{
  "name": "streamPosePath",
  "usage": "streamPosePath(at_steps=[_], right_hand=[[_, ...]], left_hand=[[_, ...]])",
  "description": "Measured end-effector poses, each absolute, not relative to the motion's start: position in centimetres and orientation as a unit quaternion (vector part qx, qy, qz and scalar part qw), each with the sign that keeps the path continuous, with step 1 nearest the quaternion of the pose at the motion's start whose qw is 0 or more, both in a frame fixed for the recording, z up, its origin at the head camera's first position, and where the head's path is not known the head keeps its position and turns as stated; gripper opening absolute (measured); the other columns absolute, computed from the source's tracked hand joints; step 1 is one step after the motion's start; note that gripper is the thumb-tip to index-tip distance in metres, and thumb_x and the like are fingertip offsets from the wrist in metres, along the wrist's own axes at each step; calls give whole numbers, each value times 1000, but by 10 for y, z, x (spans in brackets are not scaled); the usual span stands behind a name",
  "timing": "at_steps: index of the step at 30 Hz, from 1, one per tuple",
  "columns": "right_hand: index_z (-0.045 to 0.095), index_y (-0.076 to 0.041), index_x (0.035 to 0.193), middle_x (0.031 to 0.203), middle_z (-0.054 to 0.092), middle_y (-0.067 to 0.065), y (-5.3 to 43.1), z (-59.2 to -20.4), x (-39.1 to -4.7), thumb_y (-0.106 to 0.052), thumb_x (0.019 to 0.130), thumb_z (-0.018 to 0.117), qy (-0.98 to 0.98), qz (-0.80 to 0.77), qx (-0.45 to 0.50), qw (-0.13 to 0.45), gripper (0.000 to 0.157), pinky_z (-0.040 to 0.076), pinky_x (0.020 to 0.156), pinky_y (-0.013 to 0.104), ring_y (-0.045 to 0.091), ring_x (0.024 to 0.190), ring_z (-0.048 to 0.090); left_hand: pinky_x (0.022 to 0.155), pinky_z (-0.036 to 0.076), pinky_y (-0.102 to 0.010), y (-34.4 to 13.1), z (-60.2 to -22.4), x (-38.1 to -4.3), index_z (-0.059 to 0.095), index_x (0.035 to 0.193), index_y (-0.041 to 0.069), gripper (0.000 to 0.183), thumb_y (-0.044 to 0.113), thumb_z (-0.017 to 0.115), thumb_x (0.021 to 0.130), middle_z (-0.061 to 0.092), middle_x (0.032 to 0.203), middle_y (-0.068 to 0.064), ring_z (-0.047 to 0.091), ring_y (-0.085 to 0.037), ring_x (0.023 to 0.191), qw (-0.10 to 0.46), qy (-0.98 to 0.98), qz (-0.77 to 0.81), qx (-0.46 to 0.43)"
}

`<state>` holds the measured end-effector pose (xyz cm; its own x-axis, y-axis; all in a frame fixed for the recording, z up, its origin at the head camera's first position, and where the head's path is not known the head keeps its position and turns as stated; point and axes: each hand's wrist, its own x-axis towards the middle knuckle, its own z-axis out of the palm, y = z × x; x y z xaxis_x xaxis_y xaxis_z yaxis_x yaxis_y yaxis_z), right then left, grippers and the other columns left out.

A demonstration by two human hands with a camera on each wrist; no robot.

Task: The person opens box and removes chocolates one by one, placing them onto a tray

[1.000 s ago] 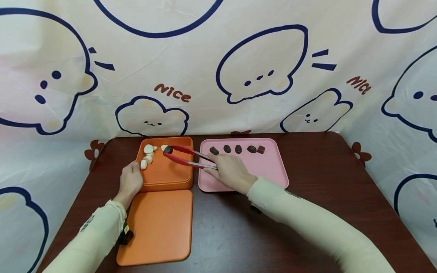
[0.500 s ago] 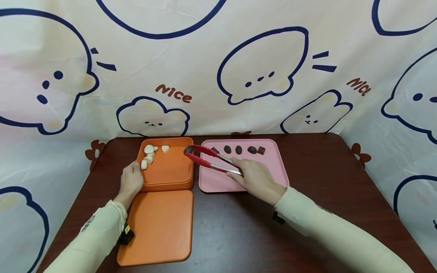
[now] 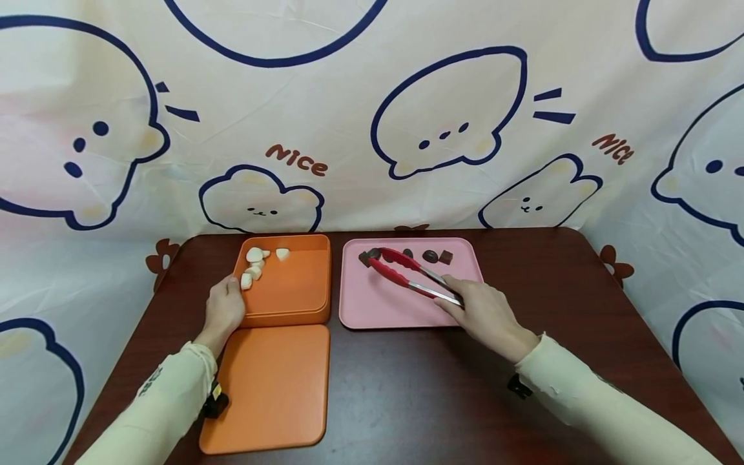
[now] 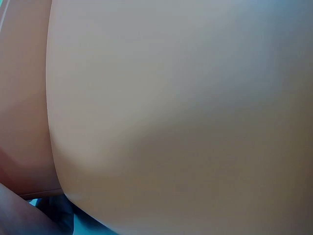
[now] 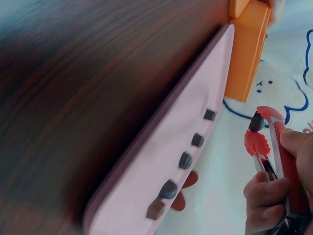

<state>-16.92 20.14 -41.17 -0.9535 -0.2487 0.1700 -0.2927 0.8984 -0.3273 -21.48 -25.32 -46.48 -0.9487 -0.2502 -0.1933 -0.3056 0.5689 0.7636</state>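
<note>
My right hand holds a pair of tongs with red tips and metal arms. Between those tips is a dark chocolate piece, raised above the left end of the pink tray. Several more dark chocolates, some rounded and some square, lie in a row along the tray's far side. At the left, my left hand holds the near left wall of the orange box. Small white pieces sit in the box's left and back parts. The left wrist view shows mostly a close, blurred orange surface.
A flat orange lid lies on the dark wood table directly in front of the box. Box and tray stand side by side with a narrow gap. A printed cloth hangs behind the table's back edge.
My right hand has carried the tongs and the chocolate piece rightward from over the orange box to above the pink tray. The left hand stays at the box.
</note>
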Motion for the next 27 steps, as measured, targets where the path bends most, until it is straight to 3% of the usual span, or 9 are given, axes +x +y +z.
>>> streamPosePath(at_steps=[3,12,20,27], right_hand=[[66,-9,135,109,76,13,213,-414,-169,-37,92,74,-974,172,132,65,52,43,53,29,18,67,54],[66,-8,133,75,64,4,251,-419,-170,-34,92,74,-978,165,105,78,49,38,49,29,17,62,48],[67,-11,126,85,69,7,286,-426,-166,-33,94,72,-981,158,86,73,39,40,49,29,18,66,53],[63,-8,131,90,71,12,308,-423,-165,-34,96,70,-986,151,62,43,44,39,48,29,18,65,53]], left_hand=[[122,26,-62,-253,-465,-216,22,161,5,59,34,9,111,32,162,-25,30,-44,150,31,885,438,-156],[121,27,-62,-252,-464,-215,23,161,6,59,35,10,111,33,162,-24,32,-43,149,27,882,443,-159],[122,25,-61,-252,-466,-217,22,162,6,59,35,10,111,31,163,-24,29,-43,151,32,883,442,-158],[122,26,-61,-252,-467,-215,22,161,5,60,35,9,111,31,163,-24,29,-43,150,32,883,441,-160]])
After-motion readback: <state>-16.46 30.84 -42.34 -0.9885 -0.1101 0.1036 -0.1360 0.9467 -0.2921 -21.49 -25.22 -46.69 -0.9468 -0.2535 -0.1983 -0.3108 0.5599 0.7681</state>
